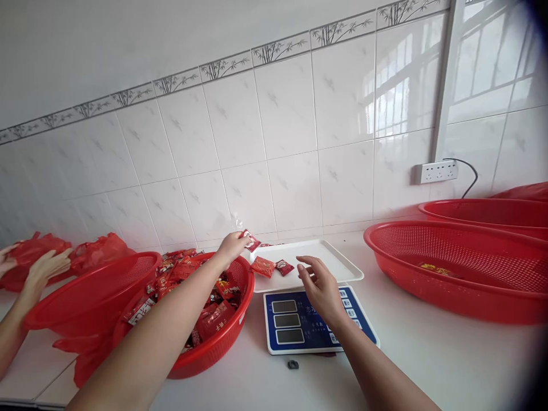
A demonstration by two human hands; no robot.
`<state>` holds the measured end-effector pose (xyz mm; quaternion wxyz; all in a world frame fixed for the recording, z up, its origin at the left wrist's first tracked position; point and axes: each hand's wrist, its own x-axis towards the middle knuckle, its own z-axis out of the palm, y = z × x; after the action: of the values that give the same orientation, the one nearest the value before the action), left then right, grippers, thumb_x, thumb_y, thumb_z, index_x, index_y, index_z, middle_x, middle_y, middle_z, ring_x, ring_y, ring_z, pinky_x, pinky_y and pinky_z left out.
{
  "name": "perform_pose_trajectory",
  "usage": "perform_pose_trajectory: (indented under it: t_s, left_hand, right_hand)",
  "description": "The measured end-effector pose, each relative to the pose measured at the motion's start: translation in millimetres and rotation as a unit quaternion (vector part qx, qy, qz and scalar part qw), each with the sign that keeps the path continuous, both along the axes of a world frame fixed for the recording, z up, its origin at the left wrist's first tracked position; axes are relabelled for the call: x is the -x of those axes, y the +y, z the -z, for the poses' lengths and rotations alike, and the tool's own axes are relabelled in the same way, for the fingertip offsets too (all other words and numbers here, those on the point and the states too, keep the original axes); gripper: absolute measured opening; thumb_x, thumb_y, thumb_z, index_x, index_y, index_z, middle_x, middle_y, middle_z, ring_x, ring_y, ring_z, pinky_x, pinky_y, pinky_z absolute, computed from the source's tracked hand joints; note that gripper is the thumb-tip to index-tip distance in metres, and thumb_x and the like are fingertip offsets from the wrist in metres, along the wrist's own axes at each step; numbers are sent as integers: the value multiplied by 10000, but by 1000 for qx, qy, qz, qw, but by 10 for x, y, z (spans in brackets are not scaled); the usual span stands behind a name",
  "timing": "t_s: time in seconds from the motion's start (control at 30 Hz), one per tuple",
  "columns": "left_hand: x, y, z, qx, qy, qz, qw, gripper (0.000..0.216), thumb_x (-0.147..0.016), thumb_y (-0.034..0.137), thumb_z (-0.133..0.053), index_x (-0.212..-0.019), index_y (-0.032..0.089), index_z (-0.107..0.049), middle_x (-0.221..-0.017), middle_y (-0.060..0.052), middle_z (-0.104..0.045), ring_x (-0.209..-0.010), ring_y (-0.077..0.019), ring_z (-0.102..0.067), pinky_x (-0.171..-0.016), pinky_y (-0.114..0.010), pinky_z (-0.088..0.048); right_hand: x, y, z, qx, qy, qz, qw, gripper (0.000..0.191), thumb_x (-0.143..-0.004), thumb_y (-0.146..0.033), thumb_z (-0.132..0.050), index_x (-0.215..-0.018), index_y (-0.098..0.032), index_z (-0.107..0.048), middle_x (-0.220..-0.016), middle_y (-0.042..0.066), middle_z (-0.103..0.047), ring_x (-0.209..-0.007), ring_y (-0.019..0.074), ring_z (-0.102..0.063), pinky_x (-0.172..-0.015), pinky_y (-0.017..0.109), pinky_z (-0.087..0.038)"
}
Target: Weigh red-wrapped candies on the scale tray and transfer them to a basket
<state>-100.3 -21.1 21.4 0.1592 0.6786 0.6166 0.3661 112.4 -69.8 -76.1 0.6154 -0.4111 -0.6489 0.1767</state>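
Observation:
My left hand pinches a small red packet above the rim between the basket and the white tray. Below that arm, a red basket is heaped with small red packets. On the white tray lie an orange-red packet and a dark red packet. Over the blue keypad of the scale is my right hand, its fingers apart and slightly curled, with nothing in them. It is just right of the dark red packet.
Two red perforated baskets stand at the right, the front one with a yellow-marked packet inside. A tilted red basket, red plastic bags and another person's hands are at left. A small black object lies before the scale.

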Motion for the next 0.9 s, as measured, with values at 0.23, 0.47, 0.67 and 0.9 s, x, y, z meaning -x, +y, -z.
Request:
perform_pose_trajectory:
  t_s: [0.23,0.47,0.67,0.9]
  left_hand:
    - [295,-144,-36,33,253,-27,967,381,-668,172,-519,-1037,197,-611,-1085,-53,-622,-885,-179,-580,-719,-223,-422]
    - [-125,-166,321,86,253,182,946,373,-679,289,-597,-1051,288,-626,-1063,-2,-647,-976,-213,-573,-844,-265,-412]
    - [-321,-108,446,65,243,195,948,301,-705,278,-571,-995,269,-655,-977,-32,-673,-945,-239,-585,-831,-303,-416]
    - [215,-29,283,112,248,41,961,219,-751,176,-473,-904,199,-628,-964,-46,-654,-835,-182,-601,-704,-247,-443]
  right_hand:
    - [21,24,31,-8,-7,-4,1000,314,-848,-428,-415,-1000,-205,-577,-1051,89,-580,-698,143,-592,-562,276,-469]
    - [16,41,44,-4,-8,2,1000,333,-846,-443,-408,-998,-200,-579,-1045,92,-589,-687,149,-589,-583,292,-477]
    - [10,43,32,-9,-6,-2,1000,329,-850,-442,-409,-995,-202,-580,-1049,92,-590,-750,163,-588,-607,294,-481]
    - [15,20,29,-3,-10,-7,1000,320,-850,-439,-413,-983,-204,-585,-1038,87,-596,-785,168,-594,-601,283,-479]
